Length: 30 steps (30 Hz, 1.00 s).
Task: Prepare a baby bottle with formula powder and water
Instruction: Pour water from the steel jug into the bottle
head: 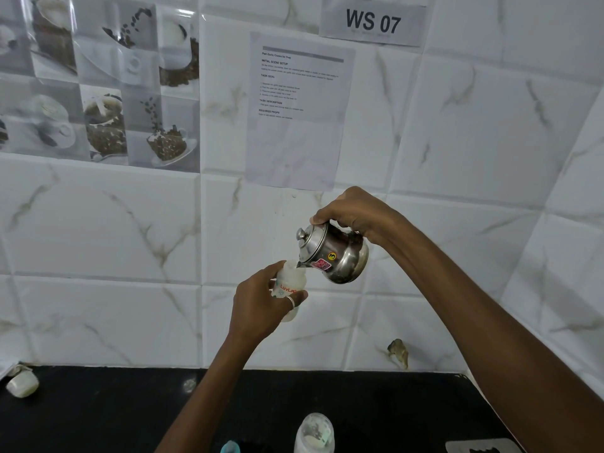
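From the head camera, the left hand (258, 305) holds the open baby bottle (289, 286) up in front of the tiled wall (457, 158), well above the black desk (98, 413). Its fingers (295, 298) and thumb are curled round the bottle's body, leaving the mouth free. The right hand (353, 214) grips a small steel kettle (336, 253) from above. Its thumb lies by the lid, perhaps to steady the lid as the kettle tips, and the other fingers curl round the far side, mostly hidden. The kettle is tilted to the left with its spout right at the bottle's mouth, so this looks like the water-filling step. Raising the bottle to the spout probably keeps the pour short and on target.

No stream can be made out, and the cloudy bottle wall and the holding hand hide the fill level and any powder. At the lower edge a clear domed cap (314, 433), a teal item (230, 447) and a metal piece (480, 447) are cut off. A small white container (22, 383) lies at the desk's far left
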Tool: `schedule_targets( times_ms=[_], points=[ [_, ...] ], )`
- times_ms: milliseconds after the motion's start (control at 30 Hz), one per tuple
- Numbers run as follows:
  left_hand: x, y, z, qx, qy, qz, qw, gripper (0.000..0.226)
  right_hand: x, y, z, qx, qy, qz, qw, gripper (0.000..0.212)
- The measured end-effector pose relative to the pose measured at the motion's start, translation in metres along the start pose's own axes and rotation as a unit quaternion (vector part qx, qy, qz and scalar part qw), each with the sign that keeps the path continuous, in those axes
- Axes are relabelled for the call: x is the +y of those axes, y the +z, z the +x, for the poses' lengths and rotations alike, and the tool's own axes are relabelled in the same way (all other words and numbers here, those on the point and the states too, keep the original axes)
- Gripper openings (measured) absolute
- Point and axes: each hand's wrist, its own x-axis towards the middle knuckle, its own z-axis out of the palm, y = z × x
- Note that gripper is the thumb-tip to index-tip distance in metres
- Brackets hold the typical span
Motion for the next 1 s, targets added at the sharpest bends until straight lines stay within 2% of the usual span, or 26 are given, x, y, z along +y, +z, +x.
schedule_targets(
  times_ms=[1000],
  points=[
    [0.0016,0.0002,0.0009,0.002,-0.004,0.003,1.0,0.073,0.0007,-0.0014,-0.0007,-0.007,0.001,0.003,1.0,0.029]
  ],
)
